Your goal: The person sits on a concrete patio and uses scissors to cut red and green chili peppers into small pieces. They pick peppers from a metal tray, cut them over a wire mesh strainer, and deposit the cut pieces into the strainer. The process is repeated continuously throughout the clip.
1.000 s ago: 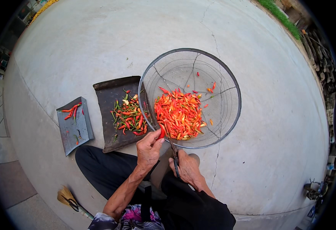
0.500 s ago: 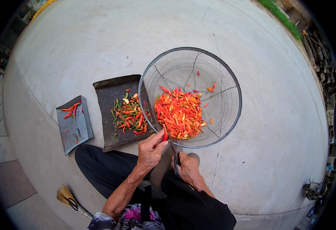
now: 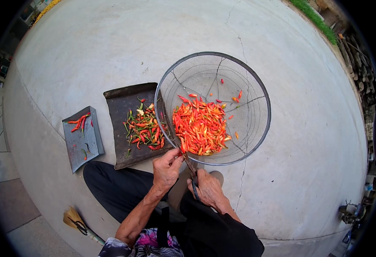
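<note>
Head view looks straight down on a person sitting on a pale concrete floor (image 3: 111, 47), dark trousers at the lower edge. The left hand (image 3: 166, 168) reaches up to the near rim of a round wire-mesh basket (image 3: 256, 128); its fingers (image 3: 174, 155) are curled together and pinch a single red chili at the rim, just beside the heap. The right hand (image 3: 208, 188) sits a little lower and to the right, fingers wrapped closed around the dark handles of a pair of scissors (image 3: 191, 171), whose blades point up toward the pinched chili. How far the blades stand apart is too small to tell.

The heap of red and orange chilies (image 3: 200, 127) lies in the near half of the basket, with a few loose ones scattered on the mesh farther out. Touching the basket's left side is a dark flat tray (image 3: 119, 128) carrying mixed red and green chilies (image 3: 144, 130). Left of that, apart from it, a smaller grey tray (image 3: 89, 147) holds a few red chilies. A small broom (image 3: 78, 220) lies on the floor near the person's left leg.
</note>
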The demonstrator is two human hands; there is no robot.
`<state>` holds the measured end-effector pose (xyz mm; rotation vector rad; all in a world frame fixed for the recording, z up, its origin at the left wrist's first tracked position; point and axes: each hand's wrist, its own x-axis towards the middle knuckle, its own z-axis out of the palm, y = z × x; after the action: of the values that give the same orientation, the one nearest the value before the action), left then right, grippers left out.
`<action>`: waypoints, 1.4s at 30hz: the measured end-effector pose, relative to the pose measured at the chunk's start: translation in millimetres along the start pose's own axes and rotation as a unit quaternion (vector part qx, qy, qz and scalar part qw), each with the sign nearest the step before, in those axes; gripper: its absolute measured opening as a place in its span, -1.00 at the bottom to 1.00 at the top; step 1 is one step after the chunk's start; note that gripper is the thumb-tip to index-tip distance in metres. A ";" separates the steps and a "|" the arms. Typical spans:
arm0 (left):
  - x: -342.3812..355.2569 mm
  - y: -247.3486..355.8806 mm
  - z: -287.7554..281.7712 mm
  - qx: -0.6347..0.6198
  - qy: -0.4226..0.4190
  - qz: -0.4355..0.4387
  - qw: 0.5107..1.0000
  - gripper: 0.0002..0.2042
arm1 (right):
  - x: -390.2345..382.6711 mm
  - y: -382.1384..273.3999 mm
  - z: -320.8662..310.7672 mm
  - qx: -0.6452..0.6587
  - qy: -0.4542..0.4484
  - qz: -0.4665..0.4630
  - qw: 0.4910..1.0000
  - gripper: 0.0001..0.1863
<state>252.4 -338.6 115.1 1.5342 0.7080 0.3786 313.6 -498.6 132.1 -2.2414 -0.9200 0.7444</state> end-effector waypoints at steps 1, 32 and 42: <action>-0.6 -0.8 -1.0 0.012 -0.005 0.007 1.000 -0.75 | 0.3 0.2 0.0 0.000 0.001 0.000 1.000 -0.58; -6.2 12.8 3.3 0.079 -0.041 0.057 0.994 -0.62 | -6.0 16.3 15.4 -0.028 0.040 0.001 0.999 -0.64; 2.4 2.4 3.1 -0.023 -0.030 -0.052 0.998 -0.76 | -4.5 -3.9 -5.6 0.029 -0.056 0.066 0.996 -0.62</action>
<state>256.6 -339.3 116.7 1.4532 0.7241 0.2676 313.0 -501.4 139.8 -2.2451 -0.7963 0.9527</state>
